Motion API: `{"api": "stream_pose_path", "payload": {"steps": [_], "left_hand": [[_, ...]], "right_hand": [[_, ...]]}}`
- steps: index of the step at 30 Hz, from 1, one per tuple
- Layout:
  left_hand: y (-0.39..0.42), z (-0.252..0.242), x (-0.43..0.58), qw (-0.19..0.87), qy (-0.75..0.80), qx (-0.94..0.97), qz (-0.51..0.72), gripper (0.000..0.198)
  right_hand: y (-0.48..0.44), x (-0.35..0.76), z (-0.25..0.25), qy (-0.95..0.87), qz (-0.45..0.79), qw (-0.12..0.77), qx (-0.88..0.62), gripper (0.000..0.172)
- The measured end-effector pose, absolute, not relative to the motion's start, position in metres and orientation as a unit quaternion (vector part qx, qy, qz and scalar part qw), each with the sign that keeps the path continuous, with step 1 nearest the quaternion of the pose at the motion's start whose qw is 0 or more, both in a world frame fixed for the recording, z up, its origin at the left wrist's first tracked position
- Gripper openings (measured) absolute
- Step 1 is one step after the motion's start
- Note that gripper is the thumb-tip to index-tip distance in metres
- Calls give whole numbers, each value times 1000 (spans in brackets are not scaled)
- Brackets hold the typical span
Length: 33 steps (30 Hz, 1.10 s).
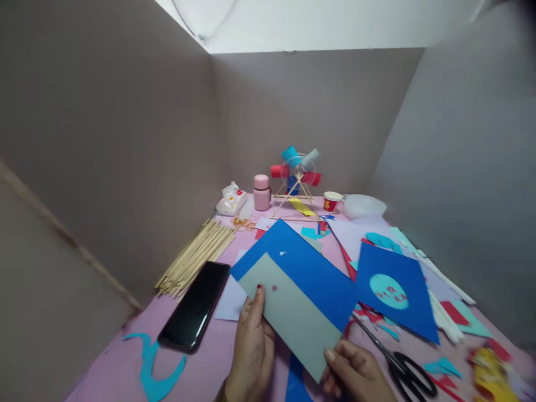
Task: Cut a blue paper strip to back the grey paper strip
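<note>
A grey sheet of paper (299, 315) with a small dark pink dot lies over a larger blue sheet of paper (301, 259); both are held up at a slant above the table. My left hand (253, 346) grips the grey sheet's left side, its thumb on top and its other fingers underneath. At the lower right corner, my right hand (355, 368) pinches the grey sheet between thumb and fingers. Whether the right fingers also hold the blue sheet is hidden. Black-handled scissors (393, 357) lie just right of my right hand, among paper scraps.
Left are a black phone (195, 307), wooden sticks (199, 257) and a cyan paper offcut (154, 368). A stick frame with a paper-tube wheel (298, 170), a pink bottle (262, 195), a paper cup (330, 202) and a bowl (364, 206) stand behind. A blue sheet with a cyan circle (397, 318) lies right.
</note>
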<state>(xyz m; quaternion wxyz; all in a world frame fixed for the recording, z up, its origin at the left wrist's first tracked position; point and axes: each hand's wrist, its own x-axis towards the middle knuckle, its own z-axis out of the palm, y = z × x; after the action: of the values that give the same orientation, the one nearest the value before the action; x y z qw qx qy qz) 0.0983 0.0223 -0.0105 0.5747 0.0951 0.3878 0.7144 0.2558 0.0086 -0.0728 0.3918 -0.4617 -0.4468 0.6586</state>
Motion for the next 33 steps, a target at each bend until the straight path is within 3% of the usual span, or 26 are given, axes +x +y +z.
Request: {"api": "stream_pose_path", "payload": {"steps": [6,16,24,33], "left_hand": [[15,-17,126,667,425,70,608,20],[23,4,133,678,465,61,566,31],[18,9,144,634,517,118,562,24],[15,0,137,641,486,109,584,21]], "right_hand": [[7,246,-59,-409,671,454,-419,48],[7,254,-41,-339,733,488,-330,43],[7,261,-39,-361,727,494,-311,46],[9,261,-42,-396,678,491,-377,48]]}}
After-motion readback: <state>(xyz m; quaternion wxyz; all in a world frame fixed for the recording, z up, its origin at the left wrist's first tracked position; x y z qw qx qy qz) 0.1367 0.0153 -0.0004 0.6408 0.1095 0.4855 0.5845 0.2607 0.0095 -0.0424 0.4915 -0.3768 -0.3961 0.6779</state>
